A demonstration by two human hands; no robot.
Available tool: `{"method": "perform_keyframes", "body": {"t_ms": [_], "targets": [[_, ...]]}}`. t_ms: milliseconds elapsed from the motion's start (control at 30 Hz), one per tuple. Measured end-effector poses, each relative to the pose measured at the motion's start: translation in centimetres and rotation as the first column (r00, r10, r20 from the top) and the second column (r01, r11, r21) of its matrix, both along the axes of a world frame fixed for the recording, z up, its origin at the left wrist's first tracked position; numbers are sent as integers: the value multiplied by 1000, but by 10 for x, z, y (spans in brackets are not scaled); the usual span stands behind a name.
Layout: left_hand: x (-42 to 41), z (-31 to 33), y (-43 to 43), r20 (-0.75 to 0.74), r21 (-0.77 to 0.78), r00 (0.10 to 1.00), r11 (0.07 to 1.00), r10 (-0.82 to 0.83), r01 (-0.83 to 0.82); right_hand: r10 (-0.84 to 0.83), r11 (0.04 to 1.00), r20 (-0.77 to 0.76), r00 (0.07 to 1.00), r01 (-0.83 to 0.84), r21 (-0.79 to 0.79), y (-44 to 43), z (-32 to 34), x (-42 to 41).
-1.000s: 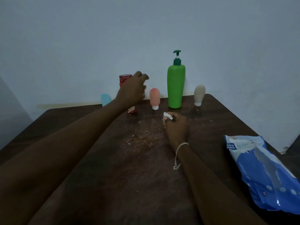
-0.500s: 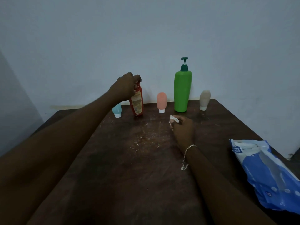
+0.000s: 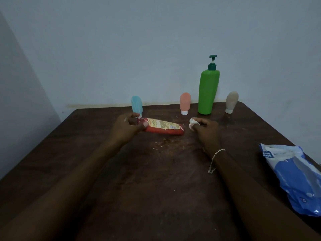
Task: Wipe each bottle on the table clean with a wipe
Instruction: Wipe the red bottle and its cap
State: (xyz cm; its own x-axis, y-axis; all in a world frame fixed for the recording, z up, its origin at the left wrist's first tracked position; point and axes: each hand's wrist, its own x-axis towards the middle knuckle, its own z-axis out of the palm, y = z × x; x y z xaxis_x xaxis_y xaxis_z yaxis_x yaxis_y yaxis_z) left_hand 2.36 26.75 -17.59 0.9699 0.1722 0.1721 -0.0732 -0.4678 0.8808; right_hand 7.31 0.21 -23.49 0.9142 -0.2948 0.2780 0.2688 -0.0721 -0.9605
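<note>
Left hand [image 3: 127, 129] grips the tipped red bottle [image 3: 165, 128], right hand [image 3: 207, 132] at 3 o'clock pinches the wipe [image 3: 192, 123]; 4 upright bottles [image 3: 136, 106] [image 3: 185, 102] [image 3: 208, 91] [image 3: 231, 100] probably await wiping.

Both bare forearms come in from the near edge of the worktop [image 3: 156, 197] and reach toward its middle. The left grip [image 3: 127, 128] has its fingers curled round one end of the red bottle [image 3: 165, 127], holding it sideways, other end pointing at the right grip [image 3: 206, 132]. That one's knuckles-up, fingers bunched round a balled-up white wipe [image 3: 192, 123], just beside the bottle's end. A thin chain bracelet [image 3: 216, 154] dangles off the right wrist.
</note>
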Motion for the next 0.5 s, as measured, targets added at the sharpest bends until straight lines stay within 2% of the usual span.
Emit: {"method": "perform_keyframes", "body": {"t_ms": [133, 233, 333, 500], "targets": [[-5, -20, 10, -92, 98, 994, 993, -64, 73, 19, 998, -4, 1000, -19, -63, 2, 2, -3], [-3, -35, 18, -122, 107, 989, 989, -85, 99, 7, 968, 34, 999, 1, -252, 5, 2, -5], [-2, -44, 22, -147, 199, 982, 969, -118, 146, -11, 887, 53, 999, 34, -461, 6, 3, -6], [-5, -48, 21, -81, 168, 987, 974, -137, 149, -4, 693, 117, 993, 87, -716, 12, 2, -8]]}}
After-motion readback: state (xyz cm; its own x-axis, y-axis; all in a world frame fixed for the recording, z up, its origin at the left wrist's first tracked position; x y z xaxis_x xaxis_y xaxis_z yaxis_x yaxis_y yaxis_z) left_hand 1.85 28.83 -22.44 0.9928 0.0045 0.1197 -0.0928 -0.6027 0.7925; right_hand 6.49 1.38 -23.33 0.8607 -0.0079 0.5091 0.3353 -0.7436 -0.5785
